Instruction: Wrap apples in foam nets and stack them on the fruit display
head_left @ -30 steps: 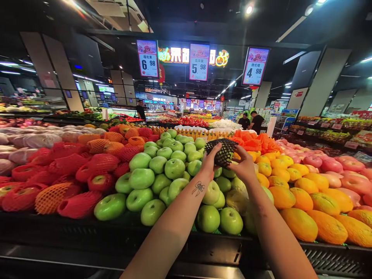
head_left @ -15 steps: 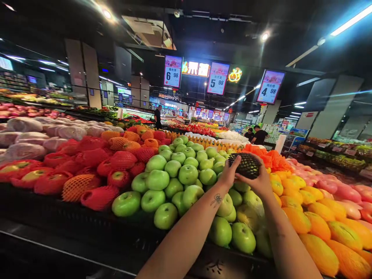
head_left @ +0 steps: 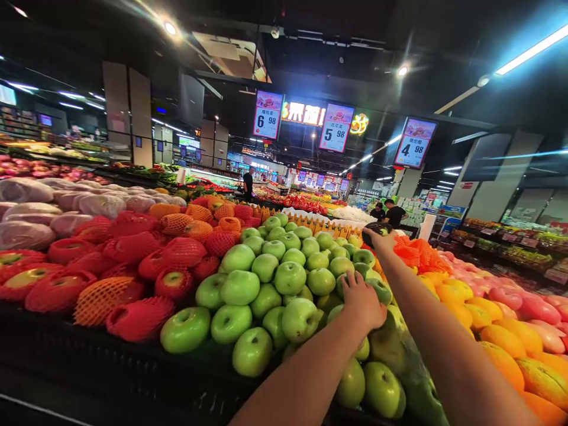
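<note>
My right hand (head_left: 382, 236) is stretched to the far end of the green apple pile, closed around a round fruit in a black foam net (head_left: 371, 232). Most of that fruit is hidden behind the hand, and its kind does not show. Nearer to me, my left hand (head_left: 361, 305) lies over the green apples (head_left: 290, 278), palm down with its fingers spread. Its fingertips touch or nearly touch the apples beside it, and I see nothing held in it.
Red-netted apples (head_left: 184, 251) are heaped on the left, behind them wrapped pale fruit (head_left: 33, 228). Oranges (head_left: 501, 337) and pink fruit (head_left: 510, 290) lie on the right, near orange netting (head_left: 415, 251). Price screens (head_left: 336, 128) hang above. People (head_left: 394, 213) stand farther back.
My left hand has come off the black-netted fruit and dropped onto the green apples. The right hand has carried that fruit away from me, towards the back of the pile.
</note>
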`<action>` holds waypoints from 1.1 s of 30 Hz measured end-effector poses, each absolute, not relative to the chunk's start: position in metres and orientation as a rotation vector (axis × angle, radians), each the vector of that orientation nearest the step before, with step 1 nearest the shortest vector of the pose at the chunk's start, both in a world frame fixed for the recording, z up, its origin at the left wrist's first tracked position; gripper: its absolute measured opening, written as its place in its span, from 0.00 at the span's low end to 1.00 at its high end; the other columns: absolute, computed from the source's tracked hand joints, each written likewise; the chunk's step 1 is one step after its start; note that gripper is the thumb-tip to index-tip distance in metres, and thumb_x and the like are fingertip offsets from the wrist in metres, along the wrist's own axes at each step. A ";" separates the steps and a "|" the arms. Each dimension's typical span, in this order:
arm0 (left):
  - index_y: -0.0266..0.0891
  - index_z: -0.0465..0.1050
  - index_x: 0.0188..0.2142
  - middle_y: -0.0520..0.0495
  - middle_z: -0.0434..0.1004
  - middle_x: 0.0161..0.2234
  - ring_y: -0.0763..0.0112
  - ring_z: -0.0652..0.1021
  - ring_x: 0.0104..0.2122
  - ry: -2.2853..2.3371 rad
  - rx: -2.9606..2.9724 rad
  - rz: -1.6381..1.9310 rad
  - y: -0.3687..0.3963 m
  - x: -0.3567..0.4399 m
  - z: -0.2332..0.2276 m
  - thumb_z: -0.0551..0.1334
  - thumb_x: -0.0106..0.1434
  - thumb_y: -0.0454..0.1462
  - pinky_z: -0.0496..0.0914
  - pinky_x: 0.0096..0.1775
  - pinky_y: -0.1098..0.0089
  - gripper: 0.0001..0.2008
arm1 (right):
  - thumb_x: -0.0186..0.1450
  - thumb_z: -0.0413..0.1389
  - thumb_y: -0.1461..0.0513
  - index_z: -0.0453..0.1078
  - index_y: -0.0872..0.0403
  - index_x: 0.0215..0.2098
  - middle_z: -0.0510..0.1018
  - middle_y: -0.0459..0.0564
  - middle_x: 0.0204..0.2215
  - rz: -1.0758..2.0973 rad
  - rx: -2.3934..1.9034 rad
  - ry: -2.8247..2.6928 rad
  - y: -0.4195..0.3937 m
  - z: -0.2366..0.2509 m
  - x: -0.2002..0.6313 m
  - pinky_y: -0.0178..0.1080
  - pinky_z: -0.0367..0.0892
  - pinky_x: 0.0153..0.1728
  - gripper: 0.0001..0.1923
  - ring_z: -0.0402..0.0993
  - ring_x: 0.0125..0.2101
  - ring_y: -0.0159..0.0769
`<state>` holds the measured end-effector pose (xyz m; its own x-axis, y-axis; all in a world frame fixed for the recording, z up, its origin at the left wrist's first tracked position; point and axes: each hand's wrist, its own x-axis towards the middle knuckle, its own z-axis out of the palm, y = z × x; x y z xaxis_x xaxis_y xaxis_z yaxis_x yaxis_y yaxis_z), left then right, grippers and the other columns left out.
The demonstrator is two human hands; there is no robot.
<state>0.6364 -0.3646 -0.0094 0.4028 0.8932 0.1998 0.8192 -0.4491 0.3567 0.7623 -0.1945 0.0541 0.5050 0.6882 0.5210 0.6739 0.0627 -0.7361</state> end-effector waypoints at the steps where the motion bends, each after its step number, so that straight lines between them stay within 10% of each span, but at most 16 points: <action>1: 0.27 0.64 0.65 0.29 0.47 0.73 0.41 0.48 0.72 1.533 2.469 0.524 -0.364 0.637 -0.010 0.55 0.66 0.47 0.46 0.69 0.45 0.34 | 0.59 0.62 0.47 0.48 0.55 0.67 0.65 0.71 0.60 0.014 -1.697 -1.168 -0.186 0.051 0.759 0.57 0.73 0.50 0.47 0.72 0.55 0.58; 12: 0.28 0.60 0.69 0.29 0.45 0.73 0.41 0.49 0.72 1.617 2.671 0.265 -0.352 0.641 -0.019 0.66 0.57 0.43 0.48 0.68 0.45 0.43 | 0.54 0.68 0.62 0.58 0.45 0.68 0.58 0.64 0.67 -0.098 -1.828 -1.744 -0.142 0.019 0.744 0.54 0.63 0.58 0.46 0.67 0.60 0.64; 25: 0.27 0.64 0.66 0.28 0.50 0.72 0.37 0.52 0.71 1.577 2.639 0.384 -0.360 0.639 -0.013 0.60 0.63 0.46 0.49 0.68 0.44 0.36 | 0.64 0.61 0.47 0.25 0.54 0.75 0.43 0.75 0.73 -0.203 -1.934 -1.731 -0.173 0.026 0.730 0.59 0.55 0.64 0.59 0.51 0.70 0.67; 33: 0.29 0.60 0.69 0.28 0.48 0.73 0.37 0.48 0.72 1.529 2.561 0.441 -0.356 0.639 -0.013 0.56 0.66 0.50 0.47 0.68 0.42 0.38 | 0.60 0.59 0.40 0.45 0.54 0.73 0.59 0.68 0.69 -0.319 -1.500 -1.736 -0.267 0.048 0.762 0.61 0.54 0.66 0.53 0.53 0.70 0.63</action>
